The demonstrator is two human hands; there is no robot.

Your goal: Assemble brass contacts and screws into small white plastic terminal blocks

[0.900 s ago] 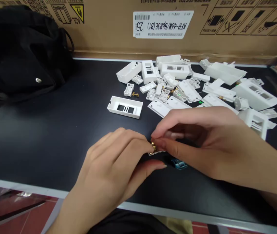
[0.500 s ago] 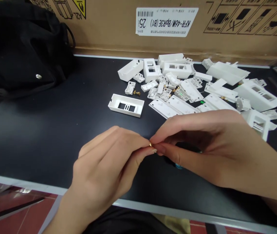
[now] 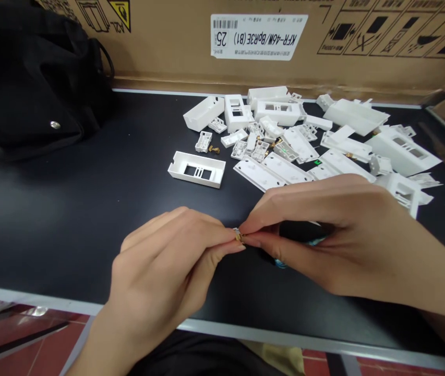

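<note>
The left hand (image 3: 159, 266) and the right hand (image 3: 347, 240) are working close together, and neither hand is opening wide. The thumb and first fingers of each hand are making a narrow pinch, and the fingertips are meeting on a small brass part (image 3: 239, 236). Something pale is showing just beside it, but it is too small to tell what it is. The brass part is sitting between the two hands, above the black bench (image 3: 89, 219), and the fingers are hiding most of it. Under the right hand, a blue piece (image 3: 280, 263) is lying partly hidden.

For doing this well, it is helping that the hands are low and the fingertips are near each other. In my judgement, such a tiny part is needing steady, even pressure and not force, because it can slip and jump away. Working over the dark bench is also wise, since a dropped brass piece is showing well against it. Farther ahead, loose white plastic parts (image 3: 285, 151) and a white housing (image 3: 196, 169) are lying on the bench, with a cardboard box (image 3: 363, 52) behind them.
</note>
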